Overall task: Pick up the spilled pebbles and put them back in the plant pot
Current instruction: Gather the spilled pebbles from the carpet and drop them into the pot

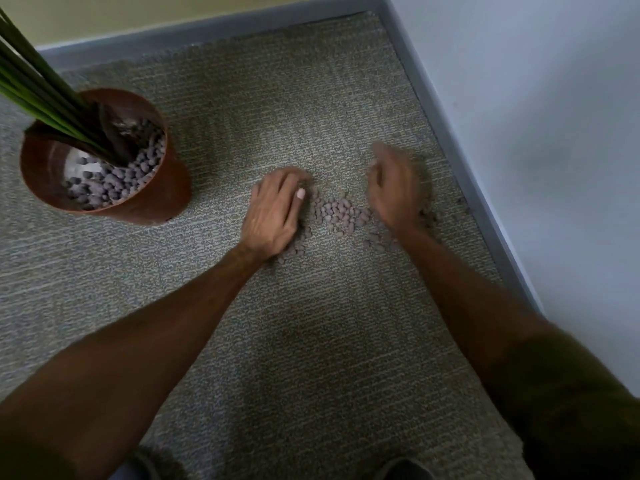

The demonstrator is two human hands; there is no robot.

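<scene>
So the spilled pebbles (334, 211) sit in a loose patch on the carpet (311, 341), right between the two hands. The patch runs roughly left to right, with a few strays trailing toward the near side and a few more off to the right by the skirting (446, 133). The left hand (275, 211) is palm down at the patch's left edge, fingers loosely spread and touching the pebbles, not closed on anything I can see. The right hand (394, 188) is at the right edge and blurry, fingers curled a bit; can't tell if that grip has any pebbles in it.

The plant pot (104, 157) stands upright well off to the far left, already partly filled, with green stalks (38, 81) leaning out to the left. So the left hand is the nearer one for the carry, I'd say. Open carpet all the way from the patch to the pot. The right side is tight though: wall (536, 133) and skirting close in, so sweeping leftward looks easiest.
</scene>
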